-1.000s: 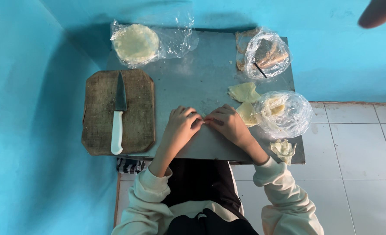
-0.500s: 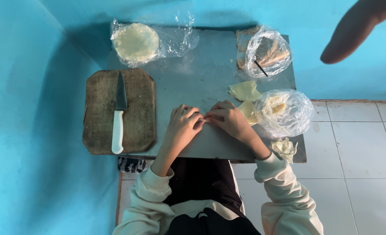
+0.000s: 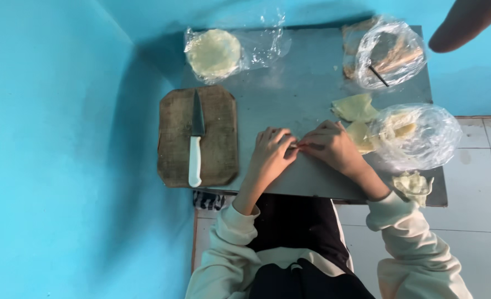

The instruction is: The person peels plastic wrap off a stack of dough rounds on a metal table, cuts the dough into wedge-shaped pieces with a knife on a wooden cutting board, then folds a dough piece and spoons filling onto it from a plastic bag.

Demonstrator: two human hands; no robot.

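My left hand (image 3: pixel 272 155) and my right hand (image 3: pixel 334 147) meet fingertip to fingertip over the near middle of a grey metal table (image 3: pixel 295 88). Both pinch a small pale piece (image 3: pixel 297 145) that the fingers mostly hide. Pale thin sheets (image 3: pixel 353 106) lie just beyond my right hand. Beside them sits a clear bag of more pale sheets (image 3: pixel 417 135). Left of my left hand is a worn wooden cutting board (image 3: pixel 220 149), and on it lies a white-handled knife (image 3: pixel 194 138), blade pointing away from me.
A bag of round pale flat discs (image 3: pixel 213 52) lies at the back left, a clear bag of brown pieces (image 3: pixel 389 55) at the back right. A crumpled pale scrap (image 3: pixel 414 185) sits at the near right edge. Blue walls close in left and behind. A blurred fingertip (image 3: pixel 461 22) intrudes at the top right.
The blurred fingertip at the top right came further into view, then drew back a little. My hands stay together at the same spot, with only slight finger motion.
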